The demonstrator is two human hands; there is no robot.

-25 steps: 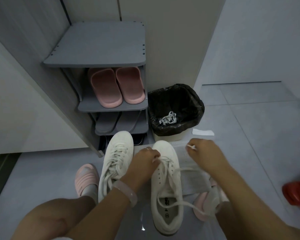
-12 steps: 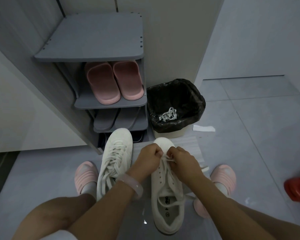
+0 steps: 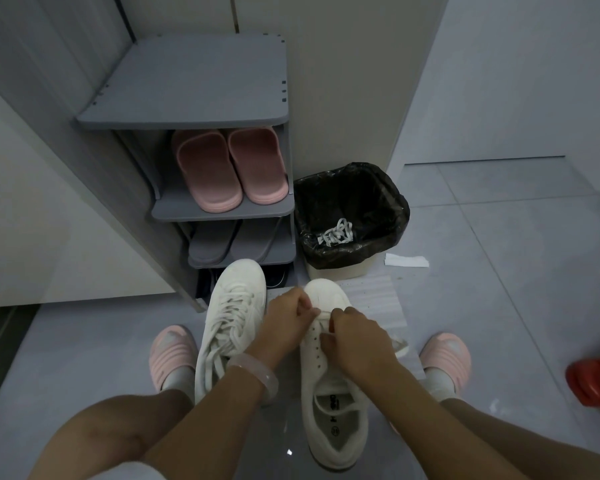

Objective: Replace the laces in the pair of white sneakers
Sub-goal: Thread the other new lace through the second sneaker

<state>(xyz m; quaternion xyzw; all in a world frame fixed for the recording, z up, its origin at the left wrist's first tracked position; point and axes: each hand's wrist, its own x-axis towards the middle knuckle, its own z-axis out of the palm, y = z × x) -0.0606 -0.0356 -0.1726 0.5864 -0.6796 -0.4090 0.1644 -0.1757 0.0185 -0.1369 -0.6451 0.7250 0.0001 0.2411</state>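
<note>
Two white sneakers stand side by side on the floor between my feet. The left sneaker (image 3: 234, 313) is fully laced. The right sneaker (image 3: 329, 403) has a white lace (image 3: 321, 312) only across its front eyelets. My left hand (image 3: 286, 318) pinches the lace at the left front of that sneaker. My right hand (image 3: 352, 332) is curled over the tongue and pinches the same lace from the right. The rest of the lace trails out to the right under my right hand (image 3: 397, 346).
A grey shoe rack (image 3: 222, 209) with pink slippers (image 3: 229, 168) stands ahead. Beside it, a bin with a black bag (image 3: 354, 216) holds old white laces (image 3: 335, 233). A white foam sheet (image 3: 374, 299) lies under the right sneaker. A paper strip (image 3: 406, 260) and a red object (image 3: 594, 381) lie to the right.
My right hand, which was out to the right pulling the lace, came back in to the front eyelets and meets my left hand there. The camera tilted slightly.
</note>
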